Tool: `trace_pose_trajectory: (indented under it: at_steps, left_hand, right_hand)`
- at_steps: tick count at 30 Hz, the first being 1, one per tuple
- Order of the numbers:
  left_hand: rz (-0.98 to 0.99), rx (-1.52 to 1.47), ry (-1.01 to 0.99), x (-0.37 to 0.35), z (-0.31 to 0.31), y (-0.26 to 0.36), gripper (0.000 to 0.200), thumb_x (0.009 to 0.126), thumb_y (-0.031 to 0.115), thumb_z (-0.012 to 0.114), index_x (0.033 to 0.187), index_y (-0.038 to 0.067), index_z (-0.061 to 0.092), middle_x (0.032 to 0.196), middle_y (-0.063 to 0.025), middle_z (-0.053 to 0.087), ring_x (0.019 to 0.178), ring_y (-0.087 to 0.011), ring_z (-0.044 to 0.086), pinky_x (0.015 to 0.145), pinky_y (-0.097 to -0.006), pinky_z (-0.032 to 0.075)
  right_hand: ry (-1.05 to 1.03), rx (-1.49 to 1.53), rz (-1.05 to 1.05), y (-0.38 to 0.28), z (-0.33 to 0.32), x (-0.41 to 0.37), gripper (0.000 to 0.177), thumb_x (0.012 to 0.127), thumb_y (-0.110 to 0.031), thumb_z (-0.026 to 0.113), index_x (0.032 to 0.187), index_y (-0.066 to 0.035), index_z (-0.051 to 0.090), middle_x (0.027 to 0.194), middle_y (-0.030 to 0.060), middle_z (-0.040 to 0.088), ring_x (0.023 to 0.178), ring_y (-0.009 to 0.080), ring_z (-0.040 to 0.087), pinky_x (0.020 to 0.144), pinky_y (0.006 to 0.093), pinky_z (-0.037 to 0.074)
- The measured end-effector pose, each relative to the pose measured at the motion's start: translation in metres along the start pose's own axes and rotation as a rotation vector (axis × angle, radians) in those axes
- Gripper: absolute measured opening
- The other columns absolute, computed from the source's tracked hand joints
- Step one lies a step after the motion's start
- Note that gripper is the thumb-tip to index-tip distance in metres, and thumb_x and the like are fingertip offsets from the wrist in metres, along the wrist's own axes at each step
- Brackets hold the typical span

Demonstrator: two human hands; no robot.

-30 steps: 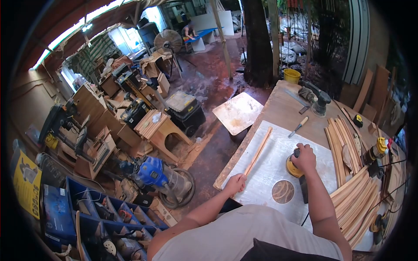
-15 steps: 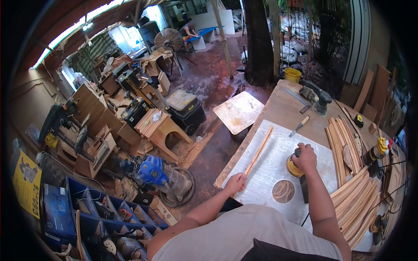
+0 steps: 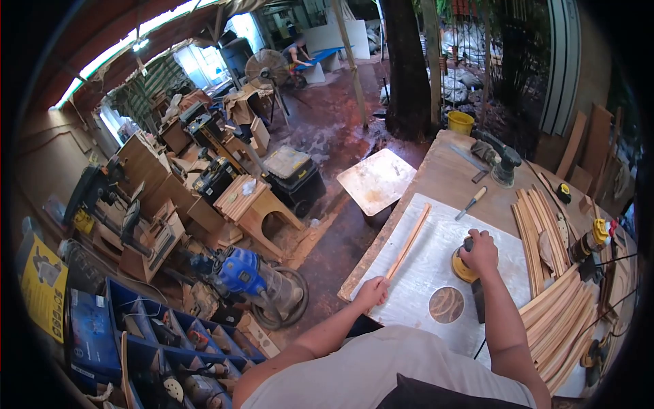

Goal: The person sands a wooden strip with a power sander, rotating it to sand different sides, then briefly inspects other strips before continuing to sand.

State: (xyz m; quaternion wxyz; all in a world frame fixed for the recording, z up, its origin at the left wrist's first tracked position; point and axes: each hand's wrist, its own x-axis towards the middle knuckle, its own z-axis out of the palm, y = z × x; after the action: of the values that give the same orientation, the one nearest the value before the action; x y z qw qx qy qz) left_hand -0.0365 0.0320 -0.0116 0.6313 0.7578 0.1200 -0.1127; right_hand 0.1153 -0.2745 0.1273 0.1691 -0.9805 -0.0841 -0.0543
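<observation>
My left hand [image 3: 372, 292] is closed round the near end of a thin wooden strip [image 3: 410, 238], which points away from me over a pale sheet [image 3: 402, 300] on the workbench. On the right, my right hand [image 3: 479, 253] grips a yellow and black sander [image 3: 463, 266] standing on the same sheet. A round opening [image 3: 447, 305] shows in the sheet between my hands, nearer to me. Beyond the sander lies a chisel with a wooden handle [image 3: 471, 202].
Bundled wooden strips [image 3: 555, 320] lie at the right, near a tape measure [image 3: 563, 193]. A second sander [image 3: 505, 168] and yellow bucket [image 3: 460, 123] stand at the bench's far end. Left are a blue vacuum [image 3: 242, 271] and wooden stool [image 3: 255, 208]. A person [image 3: 296, 53] bends over far off.
The view has shifted slightly, so the whole scene sits a little lower and further right. Both hands keep their holds on the strip and the sander.
</observation>
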Motion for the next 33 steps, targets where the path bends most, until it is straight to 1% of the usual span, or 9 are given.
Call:
trace_pose_trajectory:
  at_steps: [2,4,5,11,13,33]
  left_hand:
    - [-0.007,0.004,-0.003,0.0009,0.0004,0.0002,0.032,0.107,0.029,0.043,0.104,0.002,0.061,0.075,-0.0045,0.060,0.056,-0.0112,0.059,0.051,-0.0258,0.049]
    - [-0.021,-0.035,0.013,-0.0002,0.0007,0.0011,0.029,0.104,0.028,0.048,0.104,0.002,0.063,0.072,-0.0044,0.061,0.055,-0.0104,0.058,0.051,-0.0264,0.048]
    - [-0.022,-0.034,0.013,-0.0010,0.0008,0.0021,0.029,0.104,0.028,0.048,0.104,0.002,0.063,0.072,-0.0044,0.061,0.055,-0.0104,0.058,0.051,-0.0264,0.048]
    - [-0.012,-0.021,0.013,-0.0022,0.0006,0.0037,0.030,0.105,0.028,0.048,0.102,0.002,0.062,0.072,-0.0043,0.060,0.055,-0.0105,0.057,0.051,-0.0263,0.048]
    - [0.002,-0.001,-0.006,-0.0016,-0.0004,0.0035,0.032,0.107,0.028,0.043,0.103,0.002,0.061,0.073,-0.0044,0.060,0.056,-0.0109,0.059,0.051,-0.0257,0.050]
    - [0.002,0.017,-0.008,-0.0016,-0.0010,0.0077,0.033,0.107,0.028,0.043,0.102,0.002,0.061,0.072,-0.0042,0.060,0.055,-0.0105,0.057,0.051,-0.0257,0.049]
  right_hand:
    - [0.003,-0.001,0.005,-0.0002,-0.0002,0.0003,0.055,0.076,-0.031,0.079,0.125,-0.014,0.061,0.118,0.0151,0.058,0.112,0.0332,0.058,0.092,0.0458,0.053]
    - [0.007,-0.005,0.008,-0.0002,0.0003,-0.0003,0.055,0.075,-0.031,0.079,0.125,-0.014,0.061,0.118,0.0152,0.058,0.112,0.0331,0.058,0.092,0.0459,0.053]
    - [0.006,-0.004,0.009,0.0001,0.0003,-0.0005,0.055,0.075,-0.031,0.079,0.125,-0.014,0.061,0.118,0.0152,0.058,0.112,0.0331,0.058,0.092,0.0459,0.053]
    - [0.023,-0.006,-0.024,0.0023,0.0026,-0.0003,0.056,0.075,-0.031,0.080,0.125,-0.014,0.061,0.117,0.0154,0.059,0.111,0.0335,0.059,0.091,0.0460,0.053]
    - [0.027,-0.002,-0.024,0.0022,0.0026,-0.0003,0.056,0.075,-0.031,0.080,0.125,-0.013,0.061,0.117,0.0154,0.059,0.110,0.0337,0.059,0.091,0.0461,0.053]
    - [0.030,-0.016,-0.025,-0.0005,0.0007,-0.0001,0.054,0.076,-0.031,0.079,0.124,-0.013,0.061,0.115,0.0147,0.059,0.110,0.0337,0.059,0.090,0.0466,0.054]
